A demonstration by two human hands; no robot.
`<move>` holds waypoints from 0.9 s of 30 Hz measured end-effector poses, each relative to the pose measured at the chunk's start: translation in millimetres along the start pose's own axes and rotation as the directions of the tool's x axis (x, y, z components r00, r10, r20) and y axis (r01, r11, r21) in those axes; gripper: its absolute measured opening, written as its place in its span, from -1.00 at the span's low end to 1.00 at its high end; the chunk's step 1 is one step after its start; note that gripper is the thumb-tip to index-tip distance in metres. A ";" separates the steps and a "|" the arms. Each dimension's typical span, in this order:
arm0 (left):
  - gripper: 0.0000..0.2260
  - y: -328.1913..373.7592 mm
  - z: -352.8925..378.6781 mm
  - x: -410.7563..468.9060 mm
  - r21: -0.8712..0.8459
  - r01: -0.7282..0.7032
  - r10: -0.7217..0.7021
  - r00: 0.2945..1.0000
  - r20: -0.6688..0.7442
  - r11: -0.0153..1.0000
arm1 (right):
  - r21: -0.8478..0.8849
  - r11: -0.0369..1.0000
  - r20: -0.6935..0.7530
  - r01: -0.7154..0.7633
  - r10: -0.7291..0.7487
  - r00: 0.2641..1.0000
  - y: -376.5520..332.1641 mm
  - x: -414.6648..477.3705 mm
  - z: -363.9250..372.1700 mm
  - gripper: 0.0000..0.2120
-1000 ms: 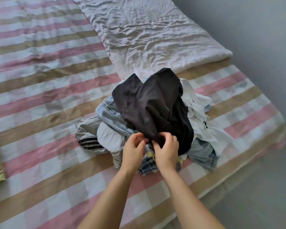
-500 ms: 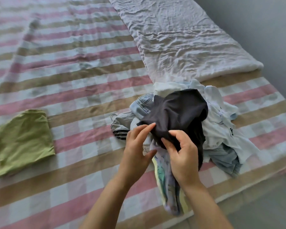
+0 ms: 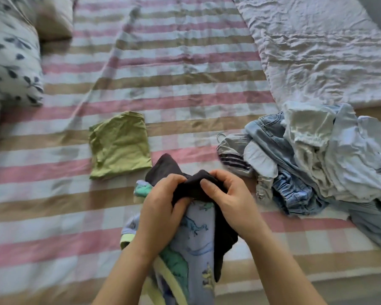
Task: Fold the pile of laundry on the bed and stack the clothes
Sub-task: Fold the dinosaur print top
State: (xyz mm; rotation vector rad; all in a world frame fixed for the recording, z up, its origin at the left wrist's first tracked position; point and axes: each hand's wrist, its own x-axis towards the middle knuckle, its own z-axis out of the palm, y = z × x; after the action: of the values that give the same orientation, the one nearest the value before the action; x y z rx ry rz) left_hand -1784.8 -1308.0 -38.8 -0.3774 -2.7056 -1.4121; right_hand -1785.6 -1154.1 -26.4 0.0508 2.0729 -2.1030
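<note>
The left hand (image 3: pixel 161 208) and right hand (image 3: pixel 227 201) pinch a bunched dark charcoal cloth garment (image 3: pixel 163 167) held close between them. Its length trails toward the bed's near edge, over a blue dinosaur-print garment (image 3: pixel 198 234). The unfolded pile of denim and pale laundry (image 3: pixel 317 164) lies right, nearer the right hand. A folded green top (image 3: pixel 119 144) sits ahead-left on open striped bedsheet (image 3: pixel 174 84).

Soft, even daylight, bright with no glare; the pale crinkled quilt (image 3: pixel 317 51) at upper right carries only shallow shadows in its folds. The white leaf-print pillow (image 3: pixel 11 62) at the left edge is smeared with blur (so is the pink-and-tan striped bedsheet (image 3: pixel 163 84) nearby), and stripes bow toward the edges. Detail is crispest at lower centre, where the left hand (image 3: pixel 161 208) and right hand (image 3: pixel 229 199) pinch the dark charcoal cloth garment (image 3: pixel 165 168)
</note>
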 end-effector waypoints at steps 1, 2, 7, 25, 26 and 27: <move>-0.81 -9.5 -1.6 -2.8 0.003 0.031 -0.031 0.999 0.011 1.000 | -0.001 0.999 -0.004 -0.040 0.040 0.999 9.5 3.8 6.2 -0.93; -0.83 -19.4 -0.4 -5.2 0.001 0.072 -0.072 0.997 0.023 0.997 | -0.010 0.997 -0.016 -0.081 0.081 0.997 19.9 7.9 11.2 -0.92; -0.83 -65.6 29.0 -6.8 -0.070 0.301 -0.295 0.951 0.089 0.951 | -0.100 0.969 -0.099 -0.224 0.215 0.972 72.2 25.9 19.6 -0.93; -0.92 -51.0 -4.1 58.1 -0.312 0.331 -0.351 0.936 -0.008 0.890 | -0.279 0.953 -0.252 -0.121 0.049 0.967 49.9 25.2 -33.1 -0.88; -0.93 -45.5 -12.0 66.3 -0.336 0.302 -0.330 0.944 -0.029 0.892 | -0.268 0.961 -0.268 -0.065 -0.010 0.963 37.8 30.8 -34.3 -0.87; -0.93 -41.6 -18.3 72.8 -0.349 0.284 -0.318 0.947 -0.041 0.893 | -0.260 0.966 -0.277 -0.019 -0.056 0.959 27.7 36.1 -35.6 -0.83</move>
State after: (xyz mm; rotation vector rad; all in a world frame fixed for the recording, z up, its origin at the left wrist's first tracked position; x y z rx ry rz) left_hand -1866.6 -1332.2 -49.0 0.1067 -2.5182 -1.9322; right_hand -1820.5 -1122.8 -60.1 0.3132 2.5066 -1.9068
